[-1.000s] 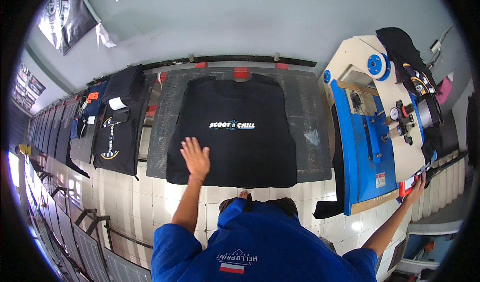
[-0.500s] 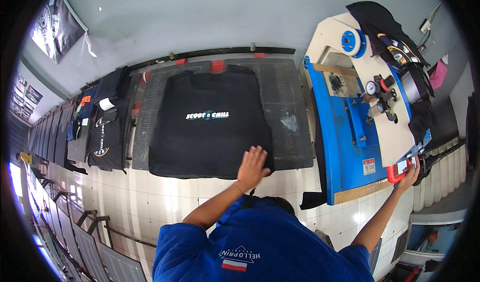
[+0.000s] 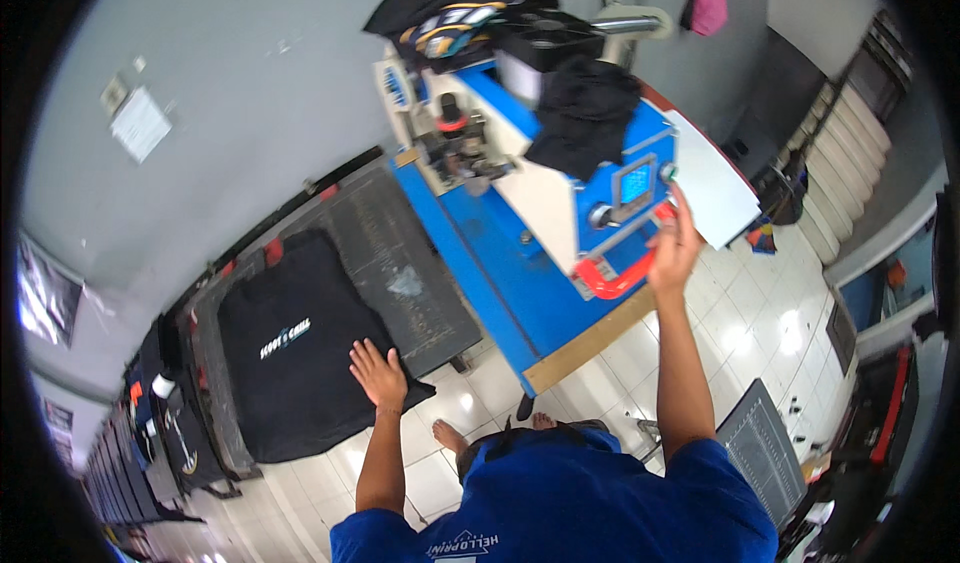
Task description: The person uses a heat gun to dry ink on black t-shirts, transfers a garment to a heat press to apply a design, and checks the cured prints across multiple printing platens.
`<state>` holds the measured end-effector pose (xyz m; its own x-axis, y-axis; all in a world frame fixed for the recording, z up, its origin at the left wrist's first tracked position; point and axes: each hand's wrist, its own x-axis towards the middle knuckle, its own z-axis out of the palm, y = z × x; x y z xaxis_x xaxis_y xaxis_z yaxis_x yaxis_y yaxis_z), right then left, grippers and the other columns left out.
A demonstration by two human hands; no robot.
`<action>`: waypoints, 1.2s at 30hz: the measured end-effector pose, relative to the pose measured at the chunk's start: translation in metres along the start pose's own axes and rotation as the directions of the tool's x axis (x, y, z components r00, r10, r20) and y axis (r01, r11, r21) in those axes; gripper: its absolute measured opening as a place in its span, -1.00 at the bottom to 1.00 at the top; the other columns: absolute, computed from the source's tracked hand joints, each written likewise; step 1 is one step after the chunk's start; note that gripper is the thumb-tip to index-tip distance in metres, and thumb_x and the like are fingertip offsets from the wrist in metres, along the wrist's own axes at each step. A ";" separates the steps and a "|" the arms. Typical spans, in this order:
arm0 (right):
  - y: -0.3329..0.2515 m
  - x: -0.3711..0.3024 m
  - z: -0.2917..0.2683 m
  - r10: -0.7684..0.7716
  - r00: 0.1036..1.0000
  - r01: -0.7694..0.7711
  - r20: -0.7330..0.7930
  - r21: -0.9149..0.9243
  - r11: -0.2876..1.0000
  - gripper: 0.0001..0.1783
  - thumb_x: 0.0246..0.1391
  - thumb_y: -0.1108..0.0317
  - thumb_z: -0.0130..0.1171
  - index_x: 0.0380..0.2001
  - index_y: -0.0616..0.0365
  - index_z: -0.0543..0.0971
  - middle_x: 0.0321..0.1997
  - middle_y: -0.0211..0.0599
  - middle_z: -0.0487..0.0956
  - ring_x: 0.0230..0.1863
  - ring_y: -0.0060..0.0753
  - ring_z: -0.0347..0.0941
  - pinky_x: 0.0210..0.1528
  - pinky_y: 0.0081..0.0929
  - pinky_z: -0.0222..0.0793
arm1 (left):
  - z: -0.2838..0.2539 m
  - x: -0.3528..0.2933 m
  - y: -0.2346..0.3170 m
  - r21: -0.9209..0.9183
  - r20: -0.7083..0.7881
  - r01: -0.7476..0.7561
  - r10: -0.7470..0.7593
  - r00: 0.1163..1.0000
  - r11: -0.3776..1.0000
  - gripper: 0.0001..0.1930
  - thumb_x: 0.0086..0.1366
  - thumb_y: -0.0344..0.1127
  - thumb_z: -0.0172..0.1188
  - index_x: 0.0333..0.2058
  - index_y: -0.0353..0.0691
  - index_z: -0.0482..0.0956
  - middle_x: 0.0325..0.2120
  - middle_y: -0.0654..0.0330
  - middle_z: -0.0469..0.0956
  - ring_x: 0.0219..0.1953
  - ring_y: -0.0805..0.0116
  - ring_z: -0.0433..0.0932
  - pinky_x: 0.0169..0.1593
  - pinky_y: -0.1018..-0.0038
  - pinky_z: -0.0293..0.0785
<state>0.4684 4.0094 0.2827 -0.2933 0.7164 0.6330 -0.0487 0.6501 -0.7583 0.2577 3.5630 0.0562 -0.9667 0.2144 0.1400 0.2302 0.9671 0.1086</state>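
Observation:
My left hand [image 3: 378,375] lies flat with its fingers spread on a black shirt [image 3: 300,353], near its right edge. The shirt has a small white and blue print and is laid out over a dark grey platen [image 3: 410,238]. At the right, my right hand [image 3: 676,253] is at the end of a red handle [image 3: 612,281] on the front of a blue and cream press machine [image 3: 545,198], and its fingers appear to hold it. One finger points up towards a knob beside the lit display [image 3: 635,185]. The palm hides part of the handle.
Dark cloth [image 3: 585,113] hangs over the top of the machine. A pressure gauge fitting [image 3: 462,143] stands on its side. Farther left, more garments [image 3: 185,433] lie on a row of platens. A grey board [image 3: 762,453] stands low at the right, above the tiled floor [image 3: 450,483].
My view has turned right, bringing the machine nearer the middle. My left hand stays on the shirt. The right hand remains at the red handle, one finger now raised towards the control panel.

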 end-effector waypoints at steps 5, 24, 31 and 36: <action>-0.012 0.006 -0.008 -0.155 0.987 0.160 0.042 -0.153 0.975 -0.45 0.10 0.50 -0.02 0.21 0.33 0.39 -0.58 -0.30 0.41 -0.48 -0.37 0.35 -0.08 -0.34 0.28 | 0.008 -0.008 0.011 0.001 -0.003 0.015 -0.015 1.000 1.000 -0.34 0.46 0.08 -0.25 0.35 -0.26 0.07 0.39 -0.08 -0.03 0.42 -0.13 -0.09 0.39 -0.05 -0.17; -0.009 0.011 -0.011 -0.293 0.954 0.286 -0.061 -0.104 0.953 -0.47 -0.02 0.50 -0.03 0.08 0.32 0.51 -0.70 -0.41 0.35 -0.58 -0.36 0.33 0.01 -0.30 0.32 | 0.002 -0.021 0.036 0.062 -0.041 0.078 -0.075 0.996 0.995 -0.36 0.44 0.15 -0.24 0.33 -0.14 0.16 0.38 0.03 0.04 0.41 -0.09 -0.05 0.39 -0.03 -0.14; -0.006 0.009 -0.011 -0.288 0.958 0.286 -0.003 -0.094 0.954 -0.58 0.05 0.52 -0.08 -0.04 0.22 0.62 -0.72 -0.40 0.39 -0.54 -0.34 0.35 0.11 -0.27 0.25 | 0.006 -0.021 0.031 0.040 -0.031 0.055 -0.054 0.998 0.998 -0.33 0.43 0.17 -0.25 0.33 -0.16 0.15 0.38 -0.01 0.03 0.41 -0.12 -0.07 0.38 -0.07 -0.15; -0.008 0.010 -0.010 -0.311 0.950 0.308 -0.020 -0.095 0.947 -0.62 0.05 0.54 -0.01 -0.09 0.13 0.66 -0.70 -0.38 0.40 -0.52 -0.32 0.35 0.11 -0.22 0.25 | 0.005 -0.017 0.028 -0.004 0.035 0.044 -0.044 0.998 0.999 -0.28 0.41 0.21 -0.21 0.35 -0.18 0.11 0.39 -0.07 -0.02 0.41 -0.18 -0.11 0.36 -0.14 -0.19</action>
<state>0.4758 4.0142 0.2965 -0.2441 0.4836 0.8406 -0.0460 0.8600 -0.5082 0.2800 3.5870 0.0518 -0.9792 0.1763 0.1001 0.1877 0.9751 0.1183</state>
